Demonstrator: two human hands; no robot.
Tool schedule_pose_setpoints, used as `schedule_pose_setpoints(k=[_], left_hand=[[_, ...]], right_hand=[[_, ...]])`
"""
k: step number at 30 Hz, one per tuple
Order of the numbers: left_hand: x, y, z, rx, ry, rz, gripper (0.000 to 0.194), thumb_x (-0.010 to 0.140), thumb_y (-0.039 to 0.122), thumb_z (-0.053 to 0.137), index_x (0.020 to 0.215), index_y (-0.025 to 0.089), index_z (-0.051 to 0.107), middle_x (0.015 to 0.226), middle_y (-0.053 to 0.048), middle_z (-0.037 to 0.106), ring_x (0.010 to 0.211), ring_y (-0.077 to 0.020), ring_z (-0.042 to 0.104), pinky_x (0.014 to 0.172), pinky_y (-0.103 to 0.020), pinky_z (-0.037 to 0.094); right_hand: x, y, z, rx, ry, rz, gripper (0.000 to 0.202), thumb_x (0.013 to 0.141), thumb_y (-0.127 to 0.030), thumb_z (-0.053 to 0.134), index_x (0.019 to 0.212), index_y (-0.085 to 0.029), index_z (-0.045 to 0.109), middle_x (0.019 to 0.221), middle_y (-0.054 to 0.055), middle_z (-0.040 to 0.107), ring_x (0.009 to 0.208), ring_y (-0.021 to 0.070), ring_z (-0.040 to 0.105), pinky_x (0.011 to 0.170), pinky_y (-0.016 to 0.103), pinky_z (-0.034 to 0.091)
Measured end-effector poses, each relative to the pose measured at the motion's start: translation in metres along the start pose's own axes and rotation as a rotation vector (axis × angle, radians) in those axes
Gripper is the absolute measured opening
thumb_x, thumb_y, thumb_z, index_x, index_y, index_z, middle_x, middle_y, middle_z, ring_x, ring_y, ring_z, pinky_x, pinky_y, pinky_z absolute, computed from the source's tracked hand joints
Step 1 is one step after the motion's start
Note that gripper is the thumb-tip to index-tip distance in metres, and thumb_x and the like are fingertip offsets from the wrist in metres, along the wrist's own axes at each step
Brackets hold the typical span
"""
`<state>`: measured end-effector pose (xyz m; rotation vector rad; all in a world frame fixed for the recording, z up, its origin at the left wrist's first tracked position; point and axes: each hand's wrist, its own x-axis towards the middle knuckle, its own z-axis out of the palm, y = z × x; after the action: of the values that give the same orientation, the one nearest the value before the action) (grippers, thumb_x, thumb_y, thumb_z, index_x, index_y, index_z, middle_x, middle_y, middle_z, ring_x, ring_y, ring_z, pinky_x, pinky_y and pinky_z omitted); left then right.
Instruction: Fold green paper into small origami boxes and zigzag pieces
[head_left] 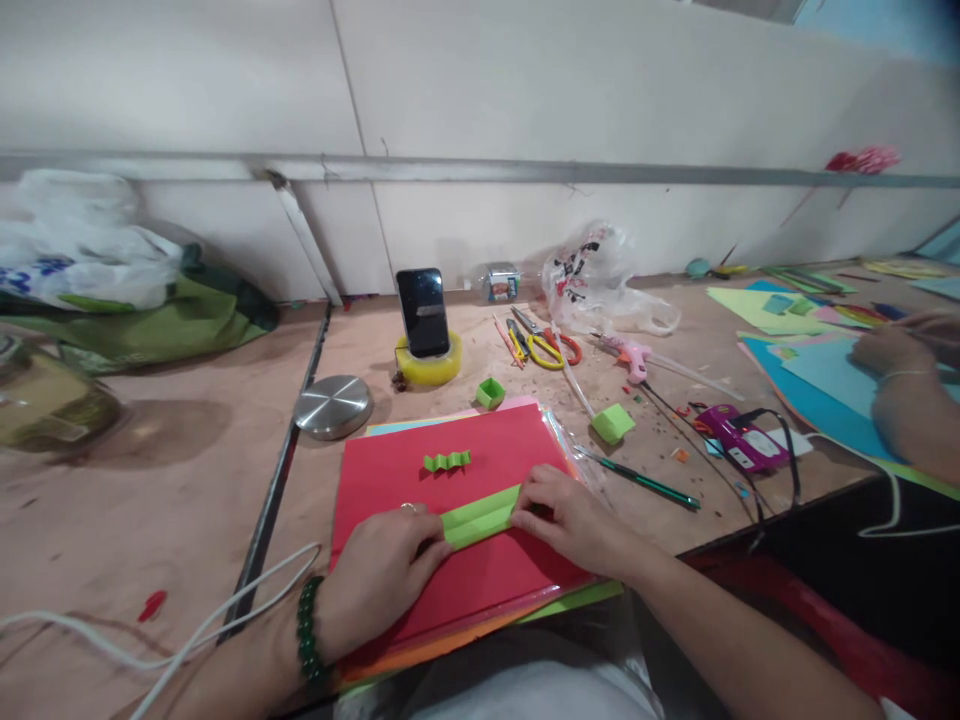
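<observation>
A green paper strip [482, 517] with lengthwise creases lies across a red paper sheet [382, 470] on top of a stack of coloured sheets. At its left end, my left hand [382, 560] grips it between thumb and fingers; a green bead bracelet circles that wrist. The strip's right end is pinched by my right hand [562, 510]. Above the strip rests a small zigzag-folded green paper piece [447, 461]. Just beyond the stack stand an open green paper box [490, 393] and a green paper cube [613, 424] on a pale stick.
Right of the stack lie a craft knife [652, 482], a pink glue gun [634, 358] and a purple power strip [739, 438]. Scissors [546, 350], a phone [424, 312] on a yellow tape roll and a metal disc [333, 406] are farther back. Another person's hands [904, 370] work at far right.
</observation>
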<state>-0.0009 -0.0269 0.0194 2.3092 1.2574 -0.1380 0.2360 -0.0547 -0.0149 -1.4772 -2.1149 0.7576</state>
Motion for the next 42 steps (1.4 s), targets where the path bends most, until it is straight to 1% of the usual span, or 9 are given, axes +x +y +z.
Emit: schedule_pose_setpoints(k=[4,6,9,16,25,30,35,39,42], left_hand=[[0.0015,0.0007,-0.0001,0.021,-0.016,-0.045,0.021,0.091,0.027,0.051,0.077,0.019,0.065,0.08,-0.004,0.069,0.076,-0.0206,0.063,0.065,-0.028,0.039],[0.0019,0.0009,-0.0006,0.011,-0.017,-0.064,0.018,0.09,0.026,0.053,0.077,0.019,0.064,0.078,-0.003,0.069,0.075,-0.02,0.063,0.063,-0.027,0.038],[0.0016,0.0015,-0.0023,0.002,-0.016,-0.075,0.014,0.088,0.024,0.055,0.078,0.019,0.063,0.076,-0.002,0.069,0.073,-0.0192,0.063,0.062,-0.026,0.037],[-0.0005,0.0019,-0.0036,0.011,-0.045,-0.033,0.02,0.091,0.023,0.049,0.079,0.02,0.065,0.084,-0.004,0.07,0.079,-0.0206,0.064,0.067,-0.028,0.04],[0.0018,0.0034,-0.0046,0.052,-0.059,-0.064,0.022,0.09,0.023,0.048,0.076,0.019,0.065,0.082,-0.006,0.07,0.077,-0.0217,0.065,0.065,-0.029,0.04],[0.0027,0.0042,-0.0061,0.095,-0.076,-0.086,0.023,0.09,0.025,0.048,0.075,0.019,0.064,0.08,-0.006,0.071,0.076,-0.0228,0.066,0.062,-0.029,0.039],[0.0038,0.0036,-0.0071,0.124,-0.084,-0.102,0.024,0.089,0.027,0.048,0.075,0.019,0.064,0.078,-0.006,0.071,0.076,-0.0242,0.067,0.061,-0.03,0.038],[0.0033,0.0034,-0.0061,0.128,-0.085,-0.09,0.025,0.09,0.027,0.046,0.075,0.019,0.064,0.078,-0.006,0.071,0.075,-0.0233,0.067,0.062,-0.03,0.039],[0.0024,0.0036,-0.006,0.109,-0.086,-0.085,0.024,0.09,0.025,0.045,0.076,0.019,0.064,0.078,-0.006,0.07,0.075,-0.022,0.066,0.062,-0.029,0.04]], right_hand=[[0.0001,-0.0025,0.0038,-0.032,0.045,0.045,0.017,0.081,-0.015,0.068,0.066,-0.016,0.059,0.071,0.001,0.053,0.071,0.0156,0.052,0.062,0.026,0.039],[0.0,-0.0035,0.0047,-0.041,0.051,0.056,0.016,0.08,-0.015,0.069,0.066,-0.016,0.059,0.071,0.001,0.054,0.071,0.0156,0.052,0.063,0.026,0.039],[0.0003,-0.0044,0.0036,-0.066,0.048,0.056,0.017,0.08,-0.015,0.068,0.067,-0.016,0.059,0.071,0.001,0.054,0.071,0.0155,0.052,0.062,0.026,0.039],[0.0012,-0.0036,0.0003,-0.093,0.037,0.057,0.018,0.085,-0.021,0.066,0.069,-0.016,0.059,0.073,0.001,0.054,0.07,0.0146,0.053,0.062,0.025,0.039],[0.0001,-0.0012,0.0055,-0.143,0.073,0.048,0.018,0.08,-0.017,0.07,0.067,-0.016,0.058,0.072,0.001,0.055,0.069,0.0153,0.054,0.061,0.025,0.041],[-0.0002,-0.0017,0.0062,-0.158,0.083,0.033,0.018,0.08,-0.016,0.07,0.067,-0.017,0.057,0.071,0.001,0.055,0.069,0.0156,0.054,0.06,0.025,0.041],[-0.0009,-0.0006,0.0076,-0.187,0.094,0.056,0.019,0.08,-0.018,0.07,0.066,-0.017,0.056,0.072,0.001,0.055,0.069,0.0159,0.054,0.059,0.026,0.041],[-0.0018,0.0011,0.0086,-0.199,0.095,0.058,0.02,0.08,-0.019,0.07,0.067,-0.018,0.055,0.073,0.002,0.054,0.069,0.016,0.053,0.06,0.026,0.042],[-0.0023,0.0031,0.0078,-0.193,0.101,0.04,0.016,0.081,-0.017,0.066,0.072,-0.019,0.053,0.075,0.002,0.055,0.07,0.0162,0.053,0.06,0.026,0.041]])
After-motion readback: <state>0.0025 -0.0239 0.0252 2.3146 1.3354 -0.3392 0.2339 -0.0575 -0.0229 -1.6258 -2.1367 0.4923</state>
